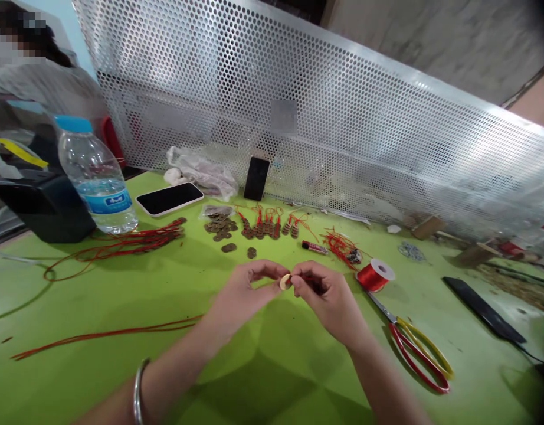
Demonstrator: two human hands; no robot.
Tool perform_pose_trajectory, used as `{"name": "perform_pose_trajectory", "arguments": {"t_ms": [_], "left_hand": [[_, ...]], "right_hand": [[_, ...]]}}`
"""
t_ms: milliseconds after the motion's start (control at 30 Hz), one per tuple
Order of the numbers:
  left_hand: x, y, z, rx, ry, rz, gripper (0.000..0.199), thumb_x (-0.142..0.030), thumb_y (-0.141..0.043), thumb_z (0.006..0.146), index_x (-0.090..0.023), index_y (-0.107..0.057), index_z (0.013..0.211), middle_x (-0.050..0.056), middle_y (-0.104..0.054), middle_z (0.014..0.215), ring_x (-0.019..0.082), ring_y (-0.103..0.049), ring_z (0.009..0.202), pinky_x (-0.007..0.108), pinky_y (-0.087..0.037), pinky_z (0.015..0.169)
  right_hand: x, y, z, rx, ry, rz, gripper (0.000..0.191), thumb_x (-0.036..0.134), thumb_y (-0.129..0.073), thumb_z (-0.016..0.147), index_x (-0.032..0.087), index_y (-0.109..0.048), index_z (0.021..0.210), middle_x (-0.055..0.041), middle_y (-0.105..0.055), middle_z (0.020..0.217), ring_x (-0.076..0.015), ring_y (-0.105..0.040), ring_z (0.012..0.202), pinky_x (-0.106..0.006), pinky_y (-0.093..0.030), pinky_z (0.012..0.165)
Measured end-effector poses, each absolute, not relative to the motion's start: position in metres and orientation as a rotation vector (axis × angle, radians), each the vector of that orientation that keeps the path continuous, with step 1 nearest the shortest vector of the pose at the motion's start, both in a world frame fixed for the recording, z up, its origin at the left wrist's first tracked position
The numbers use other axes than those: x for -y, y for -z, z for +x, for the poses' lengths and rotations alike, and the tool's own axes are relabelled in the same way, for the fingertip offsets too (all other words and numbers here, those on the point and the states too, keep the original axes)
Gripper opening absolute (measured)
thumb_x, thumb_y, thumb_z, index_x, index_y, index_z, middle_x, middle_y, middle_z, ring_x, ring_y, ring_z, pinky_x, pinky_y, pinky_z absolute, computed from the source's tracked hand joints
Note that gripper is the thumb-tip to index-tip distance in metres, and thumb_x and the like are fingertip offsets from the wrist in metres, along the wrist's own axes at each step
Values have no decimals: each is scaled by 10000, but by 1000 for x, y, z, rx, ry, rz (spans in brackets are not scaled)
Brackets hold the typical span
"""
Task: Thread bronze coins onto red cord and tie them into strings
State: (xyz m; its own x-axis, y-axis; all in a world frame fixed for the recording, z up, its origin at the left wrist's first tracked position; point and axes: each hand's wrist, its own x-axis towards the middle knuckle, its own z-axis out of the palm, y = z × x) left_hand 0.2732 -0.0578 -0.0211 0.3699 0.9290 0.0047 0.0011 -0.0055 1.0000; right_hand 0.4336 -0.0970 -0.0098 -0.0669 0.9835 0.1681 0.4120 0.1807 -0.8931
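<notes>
Between my two hands, above the green table, is a small round coin (285,282). My left hand (258,286) pinches its left side between thumb and fingertips. The fingers of my right hand (323,289) are pressed together at the coin's right side, on a bit of dark red cord. How the cord passes through the coin is too small to make out. Long red cords (108,334) lie flat to the left, running behind my left forearm. Beyond my hands are loose coins (219,224) in a pile and a row of coin strings (267,227) tied with red cord.
Right of my hands are a red thread spool (373,277), scissors (416,348), a lighter (315,247) and tangled red thread (340,245). A water bottle (101,183), a black box (42,206) and a white-edged phone (170,199) stand or lie left. A perforated metal screen (254,77) closes the back.
</notes>
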Motion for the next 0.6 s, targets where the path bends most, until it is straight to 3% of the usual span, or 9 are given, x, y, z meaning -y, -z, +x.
{"name": "perform_pose_trajectory", "arguments": {"t_ms": [100, 267, 600], "left_hand": [[59, 18, 272, -1036, -1099, 1578, 133, -296, -666, 692, -219, -685, 800, 13, -692, 902, 198, -593, 915, 296, -422, 835], [66, 13, 271, -1000, -1007, 1587, 187, -360, -577, 793, -207, -672, 745, 0, -666, 709, 171, -588, 700, 265, -438, 648], [67, 11, 269, -1133, -960, 1605, 152, -354, -644, 744, -212, -698, 747, -8, -664, 676, 162, -567, 651, 264, -418, 608]], "right_hand": [[96, 10, 434, 1600, -841, -1362, 185, 340, -551, 846, 166, -591, 799, -3, -555, 626, -110, -498, 564, -203, -386, 497], [93, 12, 434, 1583, -819, -1359, 173, 337, -557, 838, 175, -584, 783, -4, -566, 618, -118, -523, 561, -211, -419, 508], [94, 15, 430, 1580, -821, -1351, 184, 353, -559, 834, 178, -591, 786, -14, -594, 641, -128, -547, 575, -214, -432, 508]]}}
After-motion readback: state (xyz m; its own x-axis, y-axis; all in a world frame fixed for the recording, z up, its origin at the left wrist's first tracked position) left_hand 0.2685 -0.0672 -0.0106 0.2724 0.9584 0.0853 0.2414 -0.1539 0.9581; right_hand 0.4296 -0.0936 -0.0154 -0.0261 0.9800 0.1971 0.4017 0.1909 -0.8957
